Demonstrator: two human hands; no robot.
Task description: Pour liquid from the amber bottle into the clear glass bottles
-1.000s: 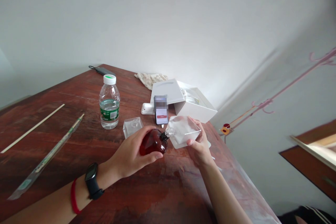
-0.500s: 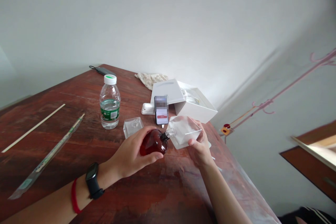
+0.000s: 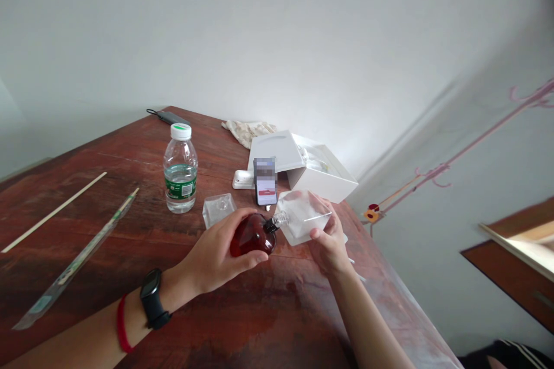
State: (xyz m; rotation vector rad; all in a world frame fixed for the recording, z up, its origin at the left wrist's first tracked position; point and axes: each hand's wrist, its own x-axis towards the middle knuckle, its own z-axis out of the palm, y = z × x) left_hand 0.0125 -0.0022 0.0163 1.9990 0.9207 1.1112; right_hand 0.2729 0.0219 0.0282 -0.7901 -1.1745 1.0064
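Two hands work near the tabletop's right edge: the left hand (image 3: 212,255), curled closed, wraps a round, dark red glass bottle (image 3: 253,235), and the right hand (image 3: 329,240) grips a square, clear glass bottle (image 3: 302,217), necks meeting. Both bottles look stiff, fragile and slippery, safest held by their bodies. Just beyond sits a square, clear glass block (image 3: 219,209), and a white cardboard box (image 3: 322,170) stands further along the far side.

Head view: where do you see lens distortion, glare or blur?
Head view: wide lens bends wall lines at right; glare whitens the clear square bottle; the dark red bottle looks sharp; the wooden table shows sheen at right; a pixelated patch sits above the phone.
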